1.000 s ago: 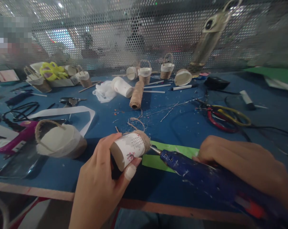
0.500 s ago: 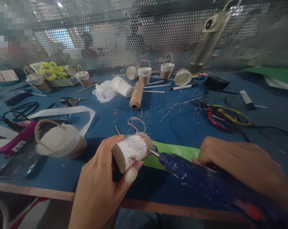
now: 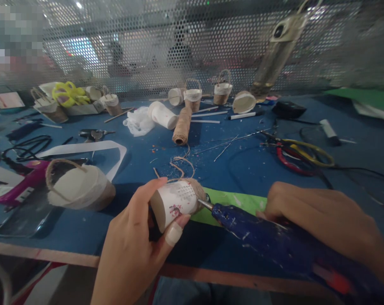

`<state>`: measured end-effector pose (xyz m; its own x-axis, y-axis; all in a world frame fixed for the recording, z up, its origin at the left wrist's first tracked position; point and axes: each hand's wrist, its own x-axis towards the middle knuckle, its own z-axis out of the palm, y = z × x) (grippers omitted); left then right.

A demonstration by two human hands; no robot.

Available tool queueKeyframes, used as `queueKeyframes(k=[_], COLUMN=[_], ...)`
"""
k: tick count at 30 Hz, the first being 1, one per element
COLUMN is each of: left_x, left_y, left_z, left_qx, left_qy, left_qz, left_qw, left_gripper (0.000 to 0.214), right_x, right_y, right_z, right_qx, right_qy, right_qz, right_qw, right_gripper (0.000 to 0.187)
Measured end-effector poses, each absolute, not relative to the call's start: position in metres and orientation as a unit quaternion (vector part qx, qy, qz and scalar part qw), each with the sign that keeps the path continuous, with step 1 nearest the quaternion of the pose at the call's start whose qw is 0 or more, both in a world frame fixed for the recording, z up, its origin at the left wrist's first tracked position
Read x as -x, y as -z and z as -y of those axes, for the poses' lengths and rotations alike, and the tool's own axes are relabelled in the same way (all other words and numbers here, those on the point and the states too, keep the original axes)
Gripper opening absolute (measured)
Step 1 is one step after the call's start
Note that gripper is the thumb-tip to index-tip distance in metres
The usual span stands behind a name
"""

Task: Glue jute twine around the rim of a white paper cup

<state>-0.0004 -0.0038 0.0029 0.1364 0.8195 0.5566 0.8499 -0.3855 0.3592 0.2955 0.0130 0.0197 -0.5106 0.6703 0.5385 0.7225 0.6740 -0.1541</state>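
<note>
Tipped on its side, a white printed paper cup [image 3: 179,198] is held between the fingers and thumb of my left hand [image 3: 137,237]; the thumb wears a white wrap. Jute twine [image 3: 196,188] is wound round the cup's far end, and a loose strand runs back to the twine roll [image 3: 182,127]. My right hand [image 3: 319,224] grips a dark blue hot glue gun [image 3: 262,239], its metal nozzle touching or very close to the wound twine. Beneath the nozzle lies a bright green strip [image 3: 236,201].
A twine-handled cup basket [image 3: 84,188] and a magenta glue gun [image 3: 26,182] stand at left. Red-and-yellow-handled pliers [image 3: 296,156] lie right. Several small baskets [image 3: 192,98] line the back, before a perforated metal screen [image 3: 147,51]. The table edge [image 3: 52,255] runs along the front.
The cup has turned slightly in my left hand, so its print sits a little differently. The glue gun and my right hand stay almost where they were.
</note>
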Motion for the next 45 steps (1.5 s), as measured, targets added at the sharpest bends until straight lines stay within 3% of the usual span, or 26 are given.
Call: queueKeyframes(k=[11, 32, 39, 45], left_x=[0.000, 0.000, -0.001, -0.001], left_y=[-0.005, -0.001, -0.003, -0.003], left_z=[0.003, 0.005, 0.003, 0.006], left_qx=[0.760, 0.756, 0.764, 0.756], left_qy=[0.354, 0.343, 0.352, 0.353], left_qz=[0.545, 0.557, 0.540, 0.551], left_qw=[0.009, 0.009, 0.020, 0.005], left_gripper=[0.042, 0.054, 0.051, 0.049], right_x=[-0.296, -0.293, -0.297, -0.304], right_y=[-0.020, -0.021, -0.024, -0.032], right_z=[-0.012, -0.011, -0.014, -0.016], right_qx=[0.396, 0.416, 0.425, 0.383], right_qy=[0.036, 0.035, 0.058, 0.046], right_qz=[0.875, 0.864, 0.868, 0.897], right_qw=[0.275, 0.281, 0.252, 0.215], right_gripper=[0.029, 0.030, 0.039, 0.034])
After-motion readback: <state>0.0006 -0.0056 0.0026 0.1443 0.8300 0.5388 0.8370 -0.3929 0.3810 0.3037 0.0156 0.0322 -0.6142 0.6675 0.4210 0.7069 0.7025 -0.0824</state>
